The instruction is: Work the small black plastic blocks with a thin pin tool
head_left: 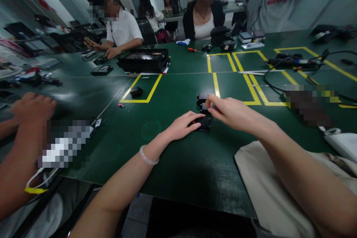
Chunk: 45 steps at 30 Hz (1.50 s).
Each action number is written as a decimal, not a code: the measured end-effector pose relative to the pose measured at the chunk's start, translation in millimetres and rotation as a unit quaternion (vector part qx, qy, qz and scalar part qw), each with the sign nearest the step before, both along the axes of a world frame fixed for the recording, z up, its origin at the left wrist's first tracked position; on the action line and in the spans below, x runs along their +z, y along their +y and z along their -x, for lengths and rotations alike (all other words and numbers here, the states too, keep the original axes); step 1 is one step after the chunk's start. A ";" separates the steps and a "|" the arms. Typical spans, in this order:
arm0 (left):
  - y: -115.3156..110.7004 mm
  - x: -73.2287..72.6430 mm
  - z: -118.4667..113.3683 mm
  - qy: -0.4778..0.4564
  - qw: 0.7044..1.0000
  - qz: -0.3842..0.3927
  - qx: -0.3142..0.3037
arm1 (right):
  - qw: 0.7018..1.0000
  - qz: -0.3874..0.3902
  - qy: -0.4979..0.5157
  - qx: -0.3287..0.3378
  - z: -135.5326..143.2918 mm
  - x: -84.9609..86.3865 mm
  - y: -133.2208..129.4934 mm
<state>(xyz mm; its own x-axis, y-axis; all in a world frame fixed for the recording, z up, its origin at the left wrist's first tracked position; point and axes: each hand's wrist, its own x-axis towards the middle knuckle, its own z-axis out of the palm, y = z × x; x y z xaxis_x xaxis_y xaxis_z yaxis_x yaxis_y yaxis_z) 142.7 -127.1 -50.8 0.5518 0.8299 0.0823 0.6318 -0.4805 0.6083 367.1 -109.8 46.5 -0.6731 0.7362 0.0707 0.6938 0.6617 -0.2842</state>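
Note:
Several small black rectangular blocks stand in a short row on the green table, close in front of me. My left hand (182, 125), with a pale bangle at the wrist, reaches in from the left. Its fingers are stretched out, index finger and thumb apart, and their tips rest on the nearest block (205, 125). From the right comes my right hand (223, 109), its fingers curled and closed at the middle block (204, 109). The fingertips partly cover that block. Just beyond them sits the far block (202, 98). What kind of parts these are, I cannot tell.
Yellow tape (135, 101) marks rectangles on the table (173, 174). A black tray-like case (143, 61) and an orange screwdriver (192, 50) lie farther off. Beige cloth (251, 167) hangs over the edge at right. Another person's arm (28, 137) is at left; people sit opposite.

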 end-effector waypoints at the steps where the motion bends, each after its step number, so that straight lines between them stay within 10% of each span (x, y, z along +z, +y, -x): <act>1: -0.1 0.3 -0.1 -0.001 1.000 0.000 -0.001 | 1.000 0.007 0.004 0.005 -0.6 0.2 -0.1; 45: 0.2 -2.4 0.1 -0.003 1.000 -0.007 0.002 | 0.999 -0.022 -0.014 -0.032 1.6 -2.4 2.0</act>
<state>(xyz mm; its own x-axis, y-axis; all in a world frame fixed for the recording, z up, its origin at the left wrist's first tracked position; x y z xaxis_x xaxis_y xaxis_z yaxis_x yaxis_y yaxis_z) 142.6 -126.9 -53.2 0.5485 0.8306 0.0959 0.6304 -0.4861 0.6052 365.5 -107.9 44.1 -0.6274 0.7740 0.0854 0.7420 0.6275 -0.2359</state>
